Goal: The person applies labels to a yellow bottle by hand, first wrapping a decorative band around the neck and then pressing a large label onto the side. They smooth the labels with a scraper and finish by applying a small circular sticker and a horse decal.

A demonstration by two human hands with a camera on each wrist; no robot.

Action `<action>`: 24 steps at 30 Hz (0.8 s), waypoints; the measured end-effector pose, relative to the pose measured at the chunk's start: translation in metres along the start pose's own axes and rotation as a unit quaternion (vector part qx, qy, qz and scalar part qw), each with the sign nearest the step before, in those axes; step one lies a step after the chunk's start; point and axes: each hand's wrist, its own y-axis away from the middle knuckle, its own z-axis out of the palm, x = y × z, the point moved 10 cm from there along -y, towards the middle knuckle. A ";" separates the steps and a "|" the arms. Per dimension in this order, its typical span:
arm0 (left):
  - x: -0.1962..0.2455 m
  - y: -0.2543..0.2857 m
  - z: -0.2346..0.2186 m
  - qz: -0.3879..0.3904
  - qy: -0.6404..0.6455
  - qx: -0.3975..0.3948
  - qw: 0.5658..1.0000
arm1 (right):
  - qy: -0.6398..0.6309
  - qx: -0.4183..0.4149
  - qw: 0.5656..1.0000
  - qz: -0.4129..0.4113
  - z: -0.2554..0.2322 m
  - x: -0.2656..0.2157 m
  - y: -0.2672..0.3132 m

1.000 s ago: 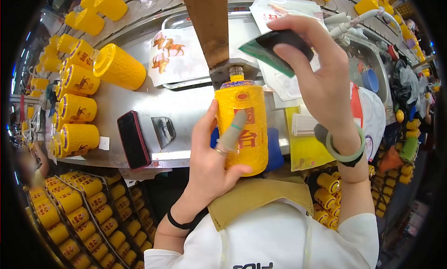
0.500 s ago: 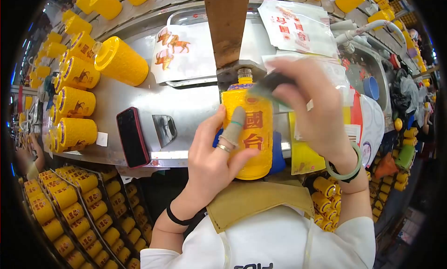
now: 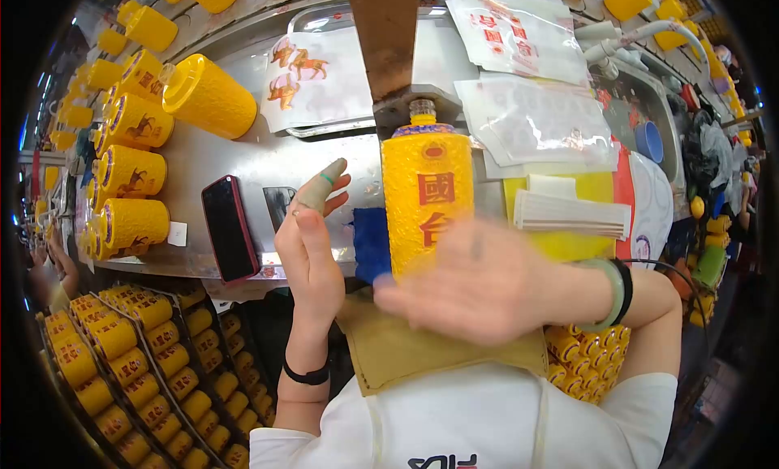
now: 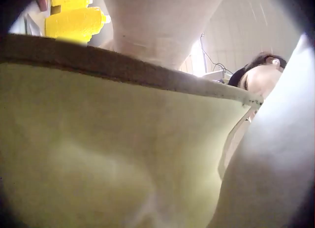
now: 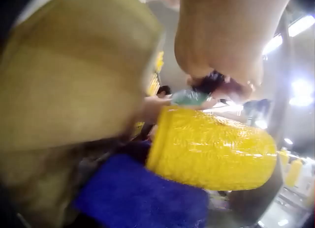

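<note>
A yellow textured bottle [image 3: 428, 169] with red characters lies on its back, its clear neck against a metal piece at the wooden post [image 3: 385, 39]. Over its lower end is my right hand [image 3: 487, 282], blurred and back upward. The right wrist view shows that hand gripping a scraper [image 5: 189, 97] with a dark handle and a green translucent blade, at the side of the bottle; the head view hides it. My left hand [image 3: 312, 242] stands apart, left of the bottle, fingers extended, with a finger cot on one. A blue cloth [image 3: 371, 242] lies under the bottle.
Left on the metal table are a phone [image 3: 230, 230], a standing bottle [image 3: 211, 96] and several more yellow bottles. A decal sheet with animals [image 3: 304, 79] lies behind. White decal sheets [image 3: 535, 124], paper strips [image 3: 572, 215] and a basin [image 3: 641, 112] are at the right.
My left hand has let go of the bottle and moved left with fingers extended. My right hand has swept the scraper from the bottle's neck end down toward its base, nearer my body.
</note>
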 end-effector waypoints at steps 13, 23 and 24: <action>0.005 0.018 0.060 -0.094 0.194 -0.124 0.968 | -0.073 0.141 0.987 0.031 -0.018 -0.009 0.054; 0.012 0.024 0.071 -0.140 0.108 -0.151 0.972 | 0.040 0.288 0.898 0.330 -0.050 0.100 0.083; 0.012 0.023 0.068 -0.133 0.111 -0.127 0.977 | 0.006 0.313 0.888 0.337 -0.057 0.104 0.086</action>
